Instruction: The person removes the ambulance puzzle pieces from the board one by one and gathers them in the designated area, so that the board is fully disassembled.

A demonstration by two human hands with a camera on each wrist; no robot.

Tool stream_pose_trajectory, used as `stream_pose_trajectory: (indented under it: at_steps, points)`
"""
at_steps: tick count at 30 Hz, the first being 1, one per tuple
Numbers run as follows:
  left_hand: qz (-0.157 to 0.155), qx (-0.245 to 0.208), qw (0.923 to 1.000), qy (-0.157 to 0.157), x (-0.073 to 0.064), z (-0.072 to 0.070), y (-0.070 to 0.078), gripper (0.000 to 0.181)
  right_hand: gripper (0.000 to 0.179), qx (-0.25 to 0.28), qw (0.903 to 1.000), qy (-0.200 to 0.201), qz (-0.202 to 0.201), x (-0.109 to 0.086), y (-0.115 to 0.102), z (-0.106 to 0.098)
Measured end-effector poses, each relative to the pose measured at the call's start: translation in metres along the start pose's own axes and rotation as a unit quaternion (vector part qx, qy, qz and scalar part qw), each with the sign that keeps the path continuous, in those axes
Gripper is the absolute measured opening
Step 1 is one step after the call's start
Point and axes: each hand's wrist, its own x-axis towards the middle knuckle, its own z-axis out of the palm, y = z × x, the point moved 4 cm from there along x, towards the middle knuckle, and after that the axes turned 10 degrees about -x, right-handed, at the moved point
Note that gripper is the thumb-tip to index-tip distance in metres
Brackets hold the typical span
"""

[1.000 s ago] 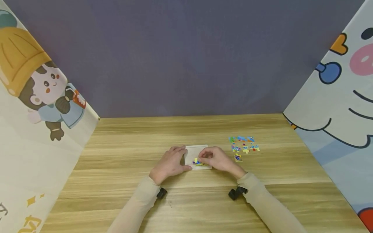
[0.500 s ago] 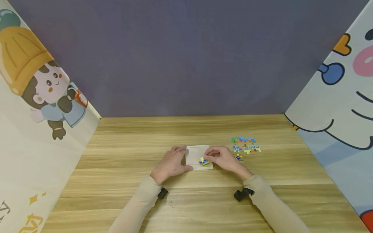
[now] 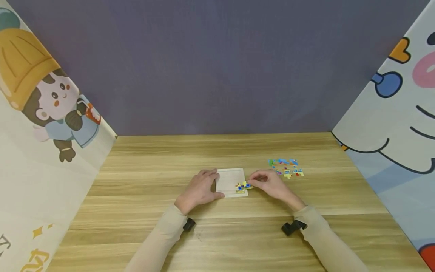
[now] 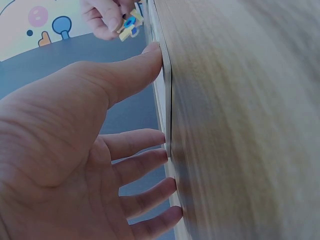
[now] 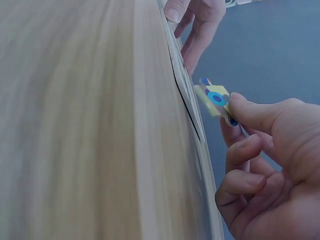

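My left hand rests at the left side of a shallow pale wooden tray, thumb at the front edge and fingertips along the far left. Its fingers are almost straight in the left wrist view. Between thumb and index finger, my right hand pinches a yellow and blue puzzle piece, tilted. In the head view this piece overlaps the tray's right edge near the front corner. Just left of it, a second puzzle piece with a blue wheel shows in the tray's front right part.
Several loose, colourful puzzle pieces lie in rows on the wooden table, behind and right of my right hand, which hides some of them. A dark panel rises behind the table, with cartoon-printed panels on both sides.
My right hand has moved right with the pinched piece, from over the tray's middle front to its right edge. The other piece in the tray shows more fully. My left hand stays put.
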Motion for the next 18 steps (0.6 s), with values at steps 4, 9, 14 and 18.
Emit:
stream_pose_trajectory:
  at_steps: [4, 9, 14, 18]
  points:
    - [-0.002, -0.001, 1.0, 0.0, 0.0, 0.0, 0.001, 0.077, 0.013, 0.004, 0.9999, 0.002, 0.011, -0.004, 0.006, -0.005]
    - [-0.003, -0.001, 1.0, 0.0, 0.0, 0.0, 0.0, 0.077, 0.016, 0.01, 0.9998, 0.014, 0.011, -0.008, 0.013, -0.013]
    - [-0.001, -0.003, 1.0, -0.001, 0.0, 0.001, 0.0, 0.077, 0.017, 0.001, 0.9993, 0.028, 0.025, -0.014, 0.02, -0.021]
    - [-0.003, -0.004, 1.0, -0.004, 0.0, 0.001, -0.001, 0.077, 0.016, -0.01, 0.999, 0.034, 0.028, -0.018, 0.023, -0.028]
